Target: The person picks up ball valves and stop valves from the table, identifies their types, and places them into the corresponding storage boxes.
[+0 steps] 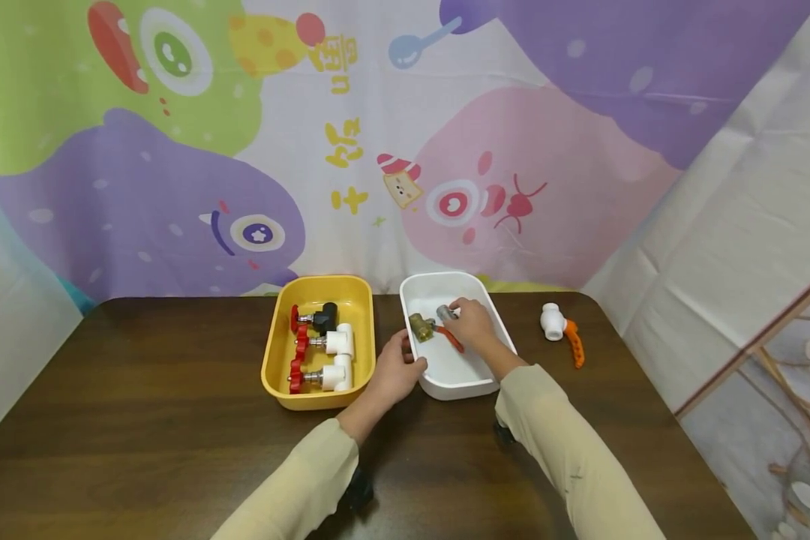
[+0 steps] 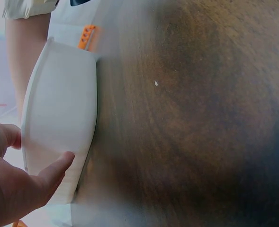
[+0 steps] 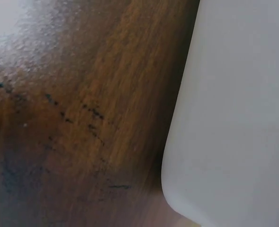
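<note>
Inside the white tray (image 1: 469,367), my right hand (image 1: 473,324) pinches a silver metal fitting (image 1: 445,312), partly hidden by the fingers. Just left of it lies a brass ball valve (image 1: 421,328), and a red lever (image 1: 451,339) reaches toward the hand; which body it belongs to is hard to tell. My left hand (image 1: 395,369) holds the tray at its left side. In the left wrist view, the left thumb (image 2: 56,171) lies along the tray's outer wall (image 2: 63,99). The right wrist view shows the tray's outside (image 3: 234,118), but no hand.
Left of the white tray stands a yellow tray (image 1: 270,371) with two white valves and a black valve (image 1: 325,319), all with red handwheels. On the right of the brown table (image 1: 142,420) lies a white valve (image 1: 551,321) with an orange lever (image 1: 574,345). A printed cloth (image 1: 364,247) hangs behind.
</note>
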### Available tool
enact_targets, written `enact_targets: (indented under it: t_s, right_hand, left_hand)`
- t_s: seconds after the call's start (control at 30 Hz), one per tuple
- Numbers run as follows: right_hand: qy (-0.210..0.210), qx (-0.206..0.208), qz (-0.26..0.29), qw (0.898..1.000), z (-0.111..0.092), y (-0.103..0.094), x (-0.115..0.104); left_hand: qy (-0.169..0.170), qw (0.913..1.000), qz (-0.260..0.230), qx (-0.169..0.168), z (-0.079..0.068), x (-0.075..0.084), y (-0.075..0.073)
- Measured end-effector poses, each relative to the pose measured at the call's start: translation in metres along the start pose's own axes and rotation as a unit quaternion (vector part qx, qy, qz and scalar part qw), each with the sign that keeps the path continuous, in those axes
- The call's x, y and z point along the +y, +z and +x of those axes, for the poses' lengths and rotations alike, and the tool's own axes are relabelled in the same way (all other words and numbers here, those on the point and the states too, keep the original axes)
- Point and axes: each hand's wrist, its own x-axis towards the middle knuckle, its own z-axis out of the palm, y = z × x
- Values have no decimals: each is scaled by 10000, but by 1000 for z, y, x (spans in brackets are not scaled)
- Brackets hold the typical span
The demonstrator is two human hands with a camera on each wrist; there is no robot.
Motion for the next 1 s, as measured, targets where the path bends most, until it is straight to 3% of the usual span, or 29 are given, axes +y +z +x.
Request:
enact_targets:
  t_s: [0.4, 0.7, 1.0]
  right_hand:
    - [-462, 71, 423, 9980, -5, -16, -7]
    - [-319, 67, 565, 9979, -7, -39, -17]
    - [-323, 283, 902, 9950, -6, -58, -9]
  left_hand:
    - [57, 9999, -87, 23, -1, -2, -1]
    - [120, 9999, -110, -4, -1, 0, -2]
    - [46, 10000, -9, -47, -2, 2, -2]
